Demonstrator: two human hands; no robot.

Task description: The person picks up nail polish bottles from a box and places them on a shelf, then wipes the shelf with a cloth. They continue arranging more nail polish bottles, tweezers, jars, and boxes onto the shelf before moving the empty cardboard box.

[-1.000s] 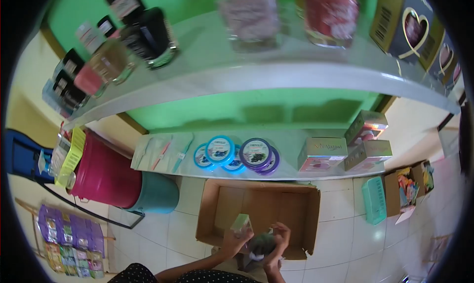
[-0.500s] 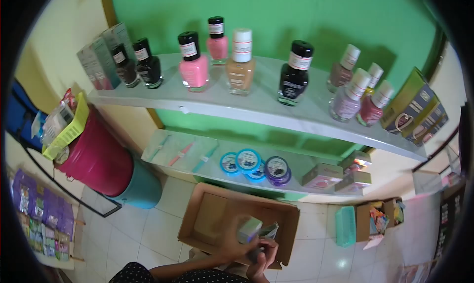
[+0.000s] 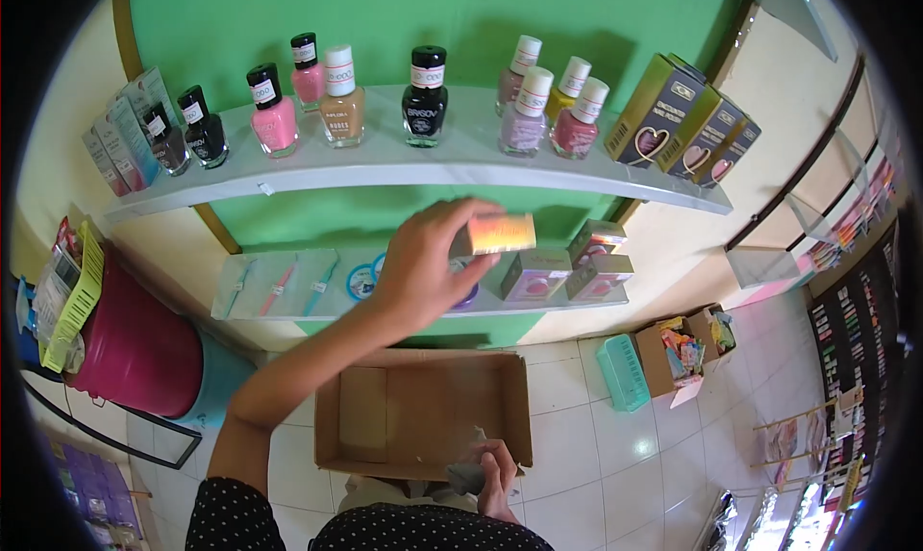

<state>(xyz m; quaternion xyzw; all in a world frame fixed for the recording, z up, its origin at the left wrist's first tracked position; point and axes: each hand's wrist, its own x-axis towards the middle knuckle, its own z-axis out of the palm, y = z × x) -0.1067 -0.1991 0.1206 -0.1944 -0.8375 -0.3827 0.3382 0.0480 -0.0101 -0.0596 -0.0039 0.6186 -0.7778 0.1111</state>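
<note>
My left hand is raised in front of the lower shelf, pinching a small box whose near side shines orange-yellow. Similar small boxes stand on the lower shelf, just below and right of it. Behind my left hand and wrist, blue round tubs and a purple one are partly hidden. Low down, my right hand is closed on a grey cloth, over the near edge of an open cardboard carton on the floor.
The upper shelf carries several nail polish bottles and dark boxes. Wrapped toothbrushes lie at the lower shelf's left. A magenta bin stands left; a teal basket and filled cartons sit right.
My left hand has lifted the small box from over the carton up to the lower shelf. My right hand stays low with the grey cloth. The view has shifted to the right.
</note>
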